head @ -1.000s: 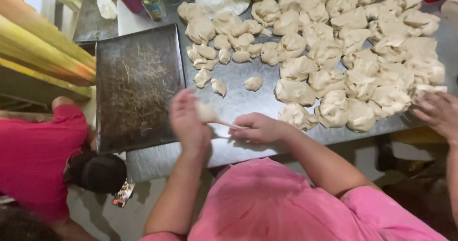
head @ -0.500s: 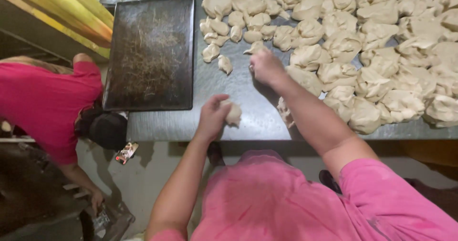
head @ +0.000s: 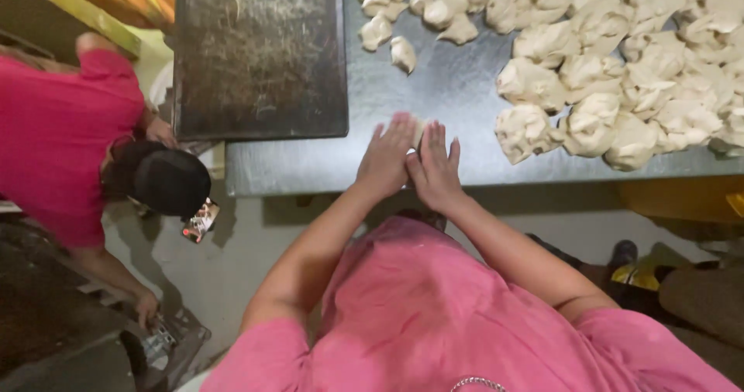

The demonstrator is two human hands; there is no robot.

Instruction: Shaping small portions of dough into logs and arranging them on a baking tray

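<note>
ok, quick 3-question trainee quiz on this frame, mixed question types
1. True or false: both the left hand and the right hand are pressed side by side over one dough piece on the metal table.
2. Multiple choice: the dark baking tray is A) full of dough, B) bare of dough, C) stacked on the dough pile.
3. Which side of the hands does the big dough pile lie on?

Key: 1 true; 2 B; 3 the person's right.
</note>
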